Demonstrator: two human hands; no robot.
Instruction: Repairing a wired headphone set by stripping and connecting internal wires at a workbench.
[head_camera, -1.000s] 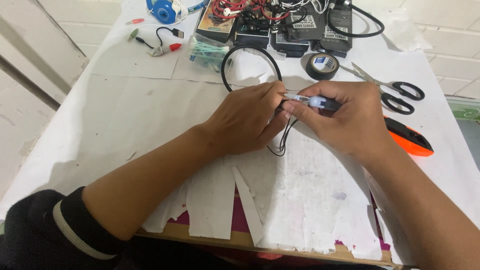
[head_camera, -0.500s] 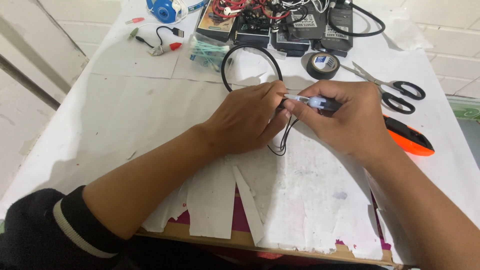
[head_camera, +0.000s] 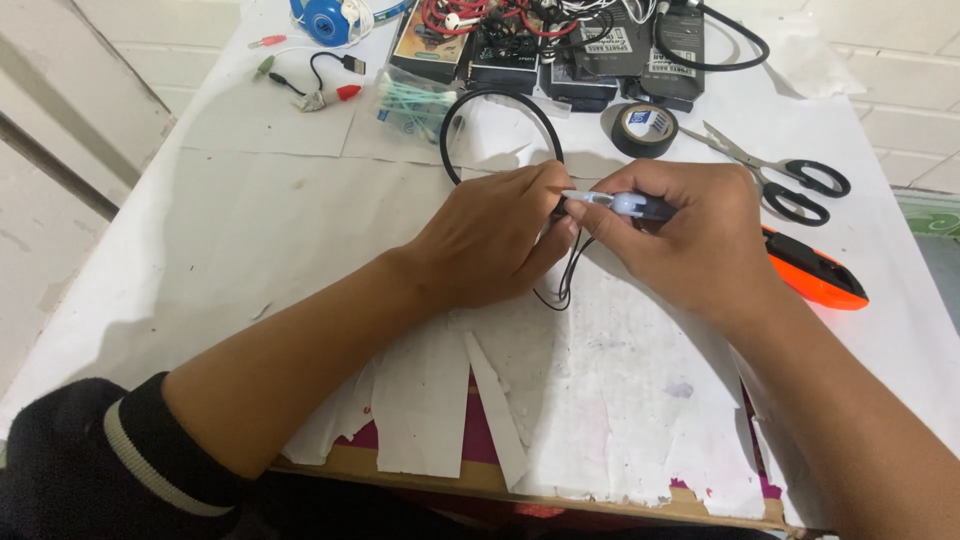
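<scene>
Our left hand (head_camera: 490, 240) lies curled, knuckles up, pinching the black cable (head_camera: 562, 285); our right hand (head_camera: 690, 235) grips what seems a small blue tool (head_camera: 625, 205), fingers closed

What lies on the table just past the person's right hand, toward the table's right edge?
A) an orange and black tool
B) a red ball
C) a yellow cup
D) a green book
A: an orange and black tool lies on the white paper right behind the right hand, below the black-handled scissors.
</scene>
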